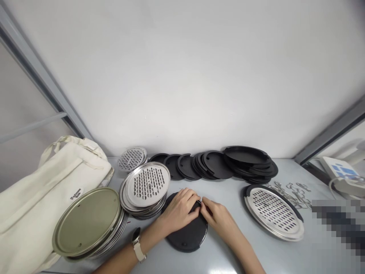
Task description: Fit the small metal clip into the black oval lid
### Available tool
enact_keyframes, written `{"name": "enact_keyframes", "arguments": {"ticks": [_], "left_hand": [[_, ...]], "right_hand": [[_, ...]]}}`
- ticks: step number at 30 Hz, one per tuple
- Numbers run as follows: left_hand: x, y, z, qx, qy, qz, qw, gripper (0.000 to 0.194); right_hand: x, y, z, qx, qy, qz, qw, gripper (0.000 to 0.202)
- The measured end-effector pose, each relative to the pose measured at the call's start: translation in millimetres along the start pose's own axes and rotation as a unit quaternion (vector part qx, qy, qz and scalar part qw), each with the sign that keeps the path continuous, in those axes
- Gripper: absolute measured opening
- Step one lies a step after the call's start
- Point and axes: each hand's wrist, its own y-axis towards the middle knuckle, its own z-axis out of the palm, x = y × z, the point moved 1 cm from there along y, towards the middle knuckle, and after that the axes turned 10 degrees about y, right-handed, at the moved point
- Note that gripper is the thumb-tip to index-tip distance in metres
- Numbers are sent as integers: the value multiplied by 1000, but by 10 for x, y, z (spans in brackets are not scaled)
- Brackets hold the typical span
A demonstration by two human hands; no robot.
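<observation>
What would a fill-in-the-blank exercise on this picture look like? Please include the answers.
The watch is on the person's ____ wrist.
The disc under the left hand is coloured ____.
The top plate nearest the cream bag is coloured olive ____.
The black-edged slotted metal plate lies on the person's ____ side.

Missing words: left; black; green; right.

- Left hand (183,210): bare, slim fingers.
- Left wrist: we see a watch (136,234), dark face, metallic-looking case; markings too small for us to read.
- Strap (138,251): cream, broad, plain; we spot a small metallic-looking buckle (143,259).
- Right hand (219,217): bare, wrist too.
- Forearms: we log both bare.
</observation>
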Motion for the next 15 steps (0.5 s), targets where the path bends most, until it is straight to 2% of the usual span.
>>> {"name": "enact_keyframes", "arguments": {"ticks": [4,15], "left_hand": [[7,-2,8,-3,2,-3,1000,21],[-9,5,-9,-1,2,6,1000,22]], "right_hand": [[-18,1,5,-11,-17,-6,1000,20],[-5,-18,-26,17,-2,-1,1000,23]]}}
